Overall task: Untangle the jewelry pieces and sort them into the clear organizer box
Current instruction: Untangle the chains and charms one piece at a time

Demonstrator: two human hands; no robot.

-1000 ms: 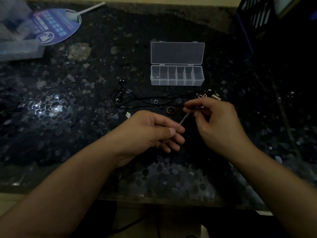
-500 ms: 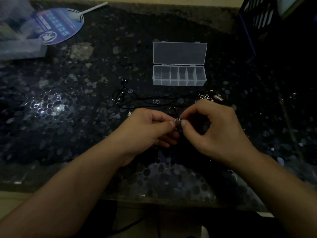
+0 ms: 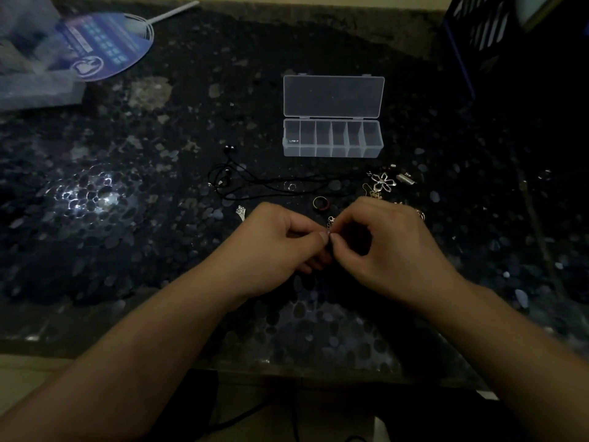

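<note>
My left hand (image 3: 280, 244) and my right hand (image 3: 382, 247) meet fingertip to fingertip over the dark table and together pinch a thin silver chain (image 3: 330, 223), whose clasp end sticks up between them. The clear organizer box (image 3: 333, 138) lies open beyond them, its lid folded back; a small piece sits in its leftmost compartment. A black cord necklace (image 3: 255, 183) lies left of centre, a small silver ring (image 3: 291, 186) on it. A red-lined ring (image 3: 320, 203) lies just past my fingers. A silver flower pendant (image 3: 384, 181) and small metal bits lie at the right.
A small silver charm (image 3: 240, 211) lies left of my left hand. A blue hand fan (image 3: 105, 43) and a translucent plastic container (image 3: 28, 59) sit at the far left. A dark crate (image 3: 484, 33) stands at the far right. The table's front edge runs under my forearms.
My hands have come together: a second ago the chain was stretched between them, now both pinch it at one spot with the ends bunched. The view has shifted slightly.
</note>
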